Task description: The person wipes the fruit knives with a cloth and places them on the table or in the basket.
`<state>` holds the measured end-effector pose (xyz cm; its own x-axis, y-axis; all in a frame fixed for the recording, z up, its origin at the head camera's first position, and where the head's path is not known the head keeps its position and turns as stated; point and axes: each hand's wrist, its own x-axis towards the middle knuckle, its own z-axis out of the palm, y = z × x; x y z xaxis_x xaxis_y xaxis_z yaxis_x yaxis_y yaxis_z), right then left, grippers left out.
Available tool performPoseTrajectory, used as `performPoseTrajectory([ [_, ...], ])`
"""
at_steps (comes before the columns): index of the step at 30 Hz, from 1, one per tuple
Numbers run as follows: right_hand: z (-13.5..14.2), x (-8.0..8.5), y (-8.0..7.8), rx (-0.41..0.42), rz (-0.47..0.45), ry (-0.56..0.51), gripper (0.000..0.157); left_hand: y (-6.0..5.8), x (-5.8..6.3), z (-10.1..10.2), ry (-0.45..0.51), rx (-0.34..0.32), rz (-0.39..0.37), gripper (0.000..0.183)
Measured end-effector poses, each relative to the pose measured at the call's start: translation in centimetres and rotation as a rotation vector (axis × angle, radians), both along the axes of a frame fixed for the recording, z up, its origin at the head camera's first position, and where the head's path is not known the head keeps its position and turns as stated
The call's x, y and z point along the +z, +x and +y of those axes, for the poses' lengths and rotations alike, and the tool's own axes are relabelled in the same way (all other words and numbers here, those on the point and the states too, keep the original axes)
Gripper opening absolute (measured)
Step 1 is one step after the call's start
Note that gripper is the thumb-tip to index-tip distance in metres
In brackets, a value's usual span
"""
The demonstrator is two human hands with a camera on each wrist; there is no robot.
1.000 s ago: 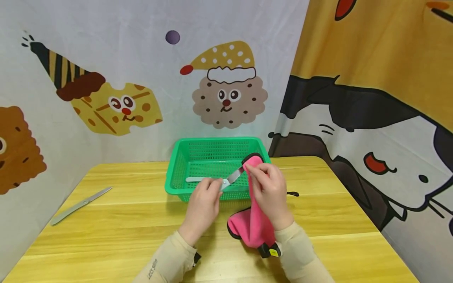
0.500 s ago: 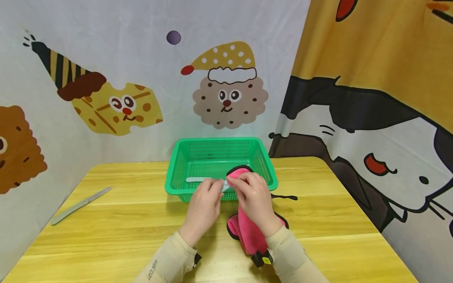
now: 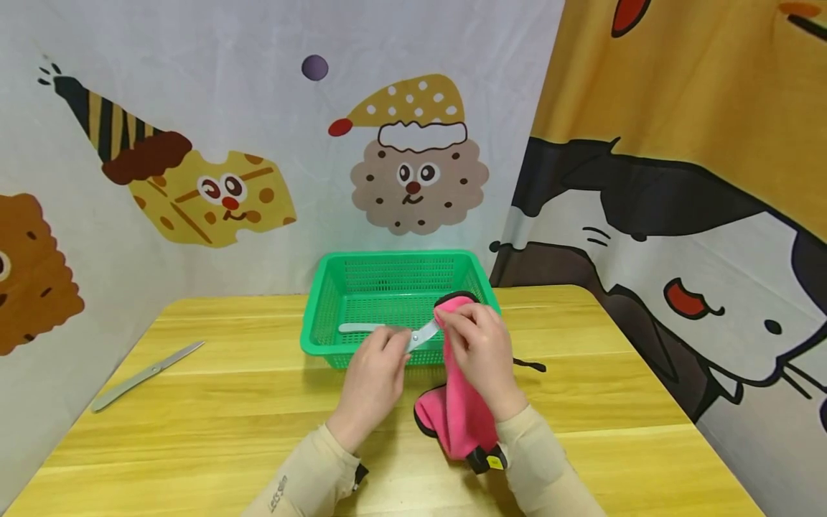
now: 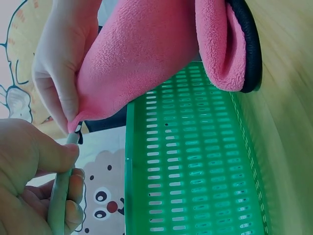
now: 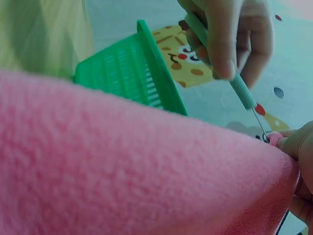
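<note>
A folding knife with a pale grey-green handle [image 3: 421,337] is in my left hand [image 3: 373,373], its blade side pointing up and right over the front of the basket. My right hand [image 3: 481,352] pinches a corner of a pink fleece cloth [image 3: 461,416] with black edging around the blade. The right wrist view shows a thin stretch of blade [image 5: 259,120] between the handle and the pinched cloth. The cloth's lower part hangs in folds beneath my right hand, and the tip of the blade is hidden in it.
Behind my hands stands a green plastic basket [image 3: 311,323] with slotted walls. Another pale handle [image 3: 355,328] shows inside it, partly covered by my left hand. On the wooden table [image 3: 194,459], a second knife [image 3: 151,372] lies unfolded at the left. Printed curtains rise behind.
My right hand slid the cloth left along the blade to the pivot, then drew it partway back right. My left hand stayed nearly still on the knife.
</note>
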<state>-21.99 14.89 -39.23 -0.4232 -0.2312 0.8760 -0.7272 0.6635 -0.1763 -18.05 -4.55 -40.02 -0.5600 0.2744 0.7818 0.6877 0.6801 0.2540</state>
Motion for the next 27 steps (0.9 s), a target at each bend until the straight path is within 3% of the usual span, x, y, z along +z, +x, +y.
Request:
performPoseTrajectory([
  [18, 1.7, 0.1, -0.7, -0.083, -0.033, -0.015, 0.022, 0.1, -0.1, 0.1, 0.007, -0.022, 0.021, 0.037],
  [27, 3.3, 0.2, -1.2, -0.154, 0.005, -0.081, 0.023, 0.0, 0.0, 0.0, 0.020, -0.036, -0.009, 0.038],
])
